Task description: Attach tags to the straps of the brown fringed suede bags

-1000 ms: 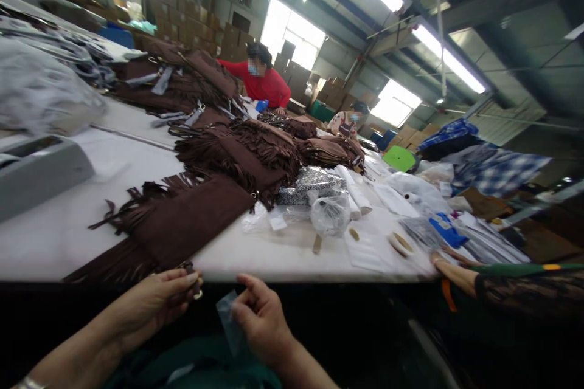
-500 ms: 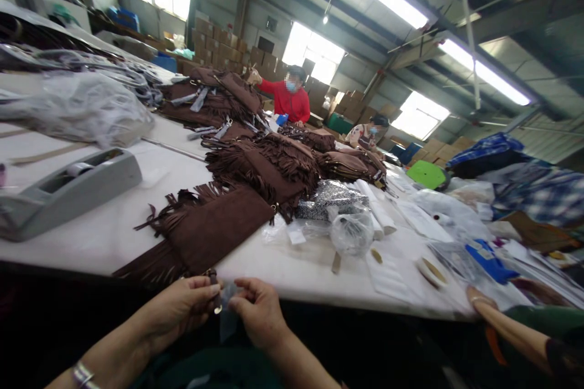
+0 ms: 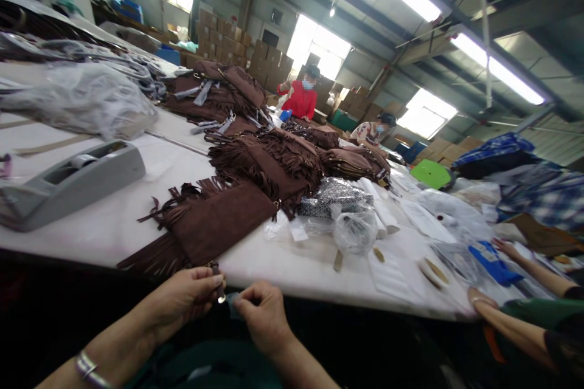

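Observation:
My left hand [image 3: 194, 293] pinches a short brown strap [image 3: 218, 282] with a gold metal clasp at its lower end. The strap reaches up to the near edge of a dark brown fringed suede bag [image 3: 223, 219], which lies flat at the table's front. Just right of the clasp, my right hand [image 3: 263, 313] is closed on a small piece of clear plastic film [image 3: 233, 305] between thumb and forefinger. Both hands are in front of the table edge, a little apart.
A grey tape dispenser [image 3: 86, 176] stands at left before a heap of clear plastic [image 3: 86, 103]. More fringed bags [image 3: 269, 164] are piled behind. A tape roll [image 3: 433, 272] lies at right, near a co-worker's hands [image 3: 482, 301]. Two people work across the table.
My right hand has drawn slightly away from the clasp, and the film looks shorter and more bunched. A co-worker's second hand has appeared at right. The view has shifted slightly.

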